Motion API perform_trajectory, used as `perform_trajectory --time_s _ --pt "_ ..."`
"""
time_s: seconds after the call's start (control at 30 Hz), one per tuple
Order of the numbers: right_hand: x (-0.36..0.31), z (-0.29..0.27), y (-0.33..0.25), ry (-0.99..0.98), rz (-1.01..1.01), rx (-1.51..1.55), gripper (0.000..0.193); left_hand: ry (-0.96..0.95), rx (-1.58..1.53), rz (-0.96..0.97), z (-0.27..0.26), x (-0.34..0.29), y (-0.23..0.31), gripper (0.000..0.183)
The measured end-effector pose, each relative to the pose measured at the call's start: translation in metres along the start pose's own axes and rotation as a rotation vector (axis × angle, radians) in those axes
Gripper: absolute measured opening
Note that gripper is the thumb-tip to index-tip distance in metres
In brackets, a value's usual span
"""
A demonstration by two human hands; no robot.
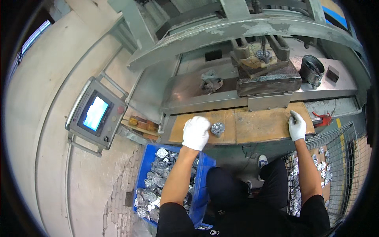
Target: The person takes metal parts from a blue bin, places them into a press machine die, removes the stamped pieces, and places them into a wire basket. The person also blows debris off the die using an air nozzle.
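My left hand [196, 133], in a white glove, is closed in a loose fist above the left part of the tan board. What its fingers hold, if anything, is hidden under the hand. Just to its right, a round silver metal casting [217, 128] lies on the board [256, 125]. At the board's right end rests my right hand [297, 125], gloved in white with dark-stained fingertips. Its fingers reach forward, and no object shows in them. Below my left forearm stands a blue bin [203, 185] heaped with similar metal castings [160, 179].
A press with a fixture block [268, 81] stands ahead. On its bed are a dark metal mug [312, 71], a small dark block [333, 74] and a crumpled grey rag [211, 81]. A control panel [96, 114] is at left. A wire cage [335, 158] with castings and a red-handled tool [323, 118] are at right.
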State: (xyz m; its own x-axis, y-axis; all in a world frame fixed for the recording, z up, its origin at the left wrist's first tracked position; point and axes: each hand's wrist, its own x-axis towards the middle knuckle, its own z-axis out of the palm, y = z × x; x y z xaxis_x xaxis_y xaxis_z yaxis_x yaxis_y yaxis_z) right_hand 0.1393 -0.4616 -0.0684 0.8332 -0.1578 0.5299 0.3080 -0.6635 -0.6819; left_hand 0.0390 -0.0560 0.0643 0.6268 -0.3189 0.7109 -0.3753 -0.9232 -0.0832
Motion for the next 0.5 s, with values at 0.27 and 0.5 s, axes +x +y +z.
perform_trajectory --time_s 0.27,0.5 --pt "0.001 0.000 0.000 -0.027 0.004 -0.044 0.021 0.102 -0.086 0.306 -0.170 0.110 0.090 0.014" --pt "0.000 0.003 -0.004 -0.055 0.054 -0.062 0.021 -0.016 -0.128 0.140 -0.215 0.114 0.115 0.033"
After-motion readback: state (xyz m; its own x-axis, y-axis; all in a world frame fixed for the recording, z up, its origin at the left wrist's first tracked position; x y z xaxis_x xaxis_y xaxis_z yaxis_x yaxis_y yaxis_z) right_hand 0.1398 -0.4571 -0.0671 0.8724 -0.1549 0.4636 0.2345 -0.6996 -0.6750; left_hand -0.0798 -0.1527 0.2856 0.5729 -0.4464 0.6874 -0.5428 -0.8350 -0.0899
